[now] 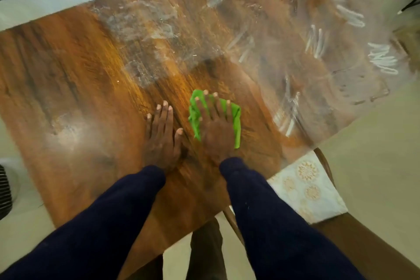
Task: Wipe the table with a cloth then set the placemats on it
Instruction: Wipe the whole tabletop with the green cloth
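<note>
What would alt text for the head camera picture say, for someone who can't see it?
A person's right hand presses a green cloth on a wooden table, the left hand resting flat beside it. White smears streak the table's far half; a patterned placemat lies by the near right corner.

Home dining area indicated. Glossy, smeared wood-grain table (79,63) seen standing on pale tiled floor (375,154). Wooden chair (327,167) tucked at near right corner. Medallion-patterned placemat (311,193) laid on its seat. Second wooden seat glimpsed at far edge.
</note>
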A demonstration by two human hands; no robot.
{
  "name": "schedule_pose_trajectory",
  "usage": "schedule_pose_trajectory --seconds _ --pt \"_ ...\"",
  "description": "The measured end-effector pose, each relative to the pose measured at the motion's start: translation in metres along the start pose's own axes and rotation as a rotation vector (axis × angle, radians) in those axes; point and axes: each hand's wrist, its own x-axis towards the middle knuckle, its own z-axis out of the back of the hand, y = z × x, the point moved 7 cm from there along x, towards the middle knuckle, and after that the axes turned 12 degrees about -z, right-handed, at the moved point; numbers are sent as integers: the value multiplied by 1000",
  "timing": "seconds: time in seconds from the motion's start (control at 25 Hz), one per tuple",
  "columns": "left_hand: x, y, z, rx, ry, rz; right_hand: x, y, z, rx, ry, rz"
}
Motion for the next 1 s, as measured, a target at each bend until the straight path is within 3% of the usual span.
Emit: schedule_pose_trajectory --seconds 0.12,0.32,0.52,0.68,0.76,0.88,1.0 --pt "-2 -10 6 20 -14 -47 -85 -40 -6 -37 96 178" --pt "6 -51 -7 -18 -36 -125 -77 -194 31 -80 0 -134" --pt "32 -111 -42 6 -36 -194 8 -194 44 -18 -64 -263" --pt "49 -124 -55 77 -33 -139 -54 -163 25 -85 106 212" --pt "51 -123 -57 115 -34 -114 -72 -200 31 -107 114 267" --pt "50 -123 -61 147 -19 -72 -22 -255 50 -75 26 -18" --pt "52 -122 -63 153 -14 -62 62 -239 52 -34 -63 -178"
